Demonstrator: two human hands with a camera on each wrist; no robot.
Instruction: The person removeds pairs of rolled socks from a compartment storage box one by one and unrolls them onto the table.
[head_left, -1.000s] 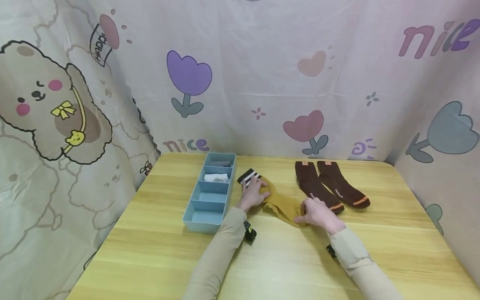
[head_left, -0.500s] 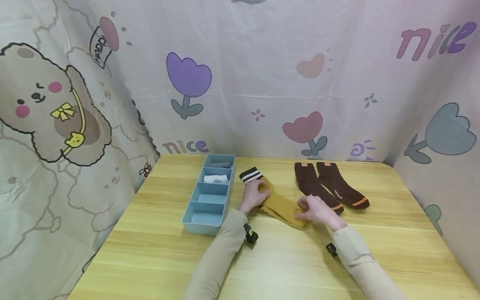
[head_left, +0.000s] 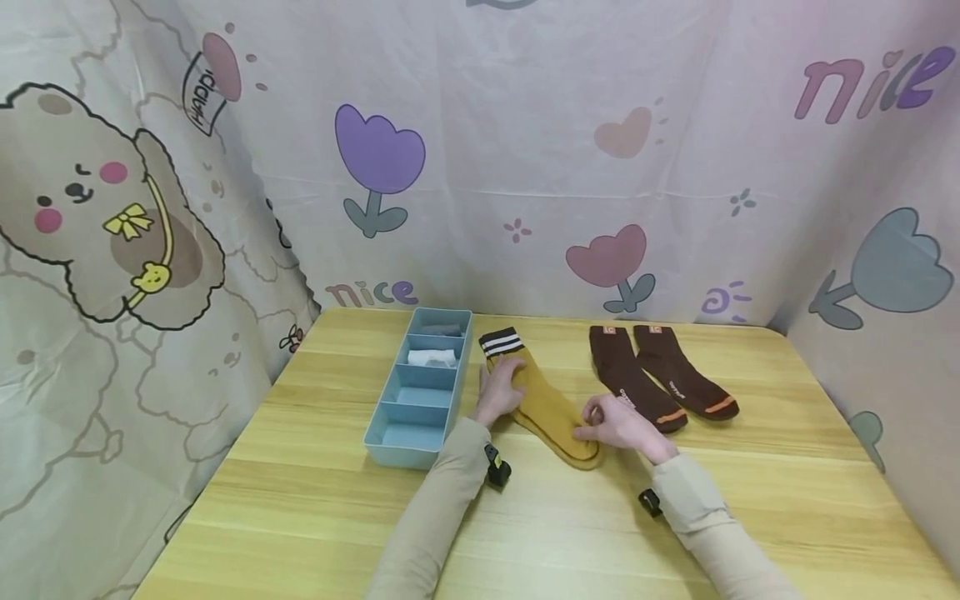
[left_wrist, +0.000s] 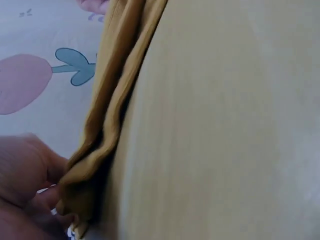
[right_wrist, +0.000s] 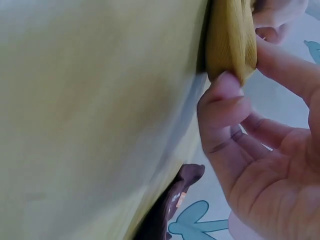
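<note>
A pair of mustard-yellow socks (head_left: 555,412) lies stacked flat and slanting on the table, its black cuff with white stripes toward the back. My left hand (head_left: 500,390) grips the socks just below the cuff; in the left wrist view its fingertips meet the bunched yellow fabric. At the toe end, my right hand (head_left: 621,427) pinches the socks, and the right wrist view has thumb and index finger on opposite edges of the cloth. The under sock shows only as a rim along the near side.
A light-blue divided box (head_left: 402,457) stands left of the socks. Its back compartments hold a grey folded item (head_left: 441,330) and a white one (head_left: 432,357). Two brown socks, one nearer (head_left: 626,375) and one farther right (head_left: 681,375), lie beyond my right hand. Printed curtains (head_left: 487,167) border the table.
The yellow socks have been straightened and lie flatter, their toe end shifted toward me and slightly left. My right hand has moved left with the toe; the left hand has shifted slightly.
</note>
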